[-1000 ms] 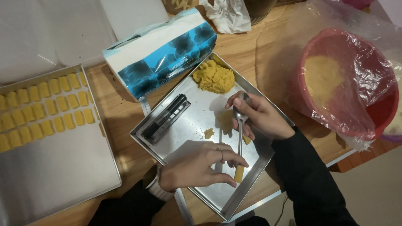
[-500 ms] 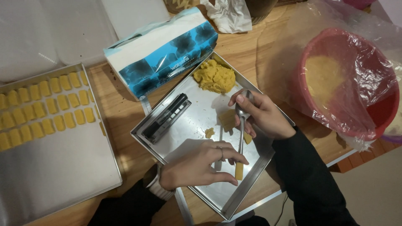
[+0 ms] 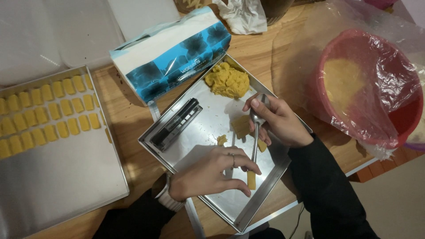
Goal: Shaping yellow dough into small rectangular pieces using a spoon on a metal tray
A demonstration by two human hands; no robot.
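My right hand (image 3: 278,120) grips a metal spoon (image 3: 256,132) over a steel tray (image 3: 261,199), the handle pointing toward me. My left hand (image 3: 210,173) rests low in the tray, its fingertips around a small yellow dough stick (image 3: 251,179) at the spoon handle's end. A flat bit of dough (image 3: 241,125) lies under the spoon bowl, and a crumb (image 3: 221,140) sits nearby. A mound of yellow dough (image 3: 227,80) fills the tray's far corner. A black ridged tool (image 3: 175,124) lies on the tray's left side.
A large baking sheet (image 3: 57,177) at the left holds several rows of shaped dough pieces (image 3: 48,110). A blue-and-white tissue pack (image 3: 170,55) leans by the tray. A red bowl (image 3: 398,110) under plastic film sits at the right, crumpled paper (image 3: 243,15) behind.
Both hands stay almost still; my left fingers have closed slightly around the dough stick by the spoon handle.
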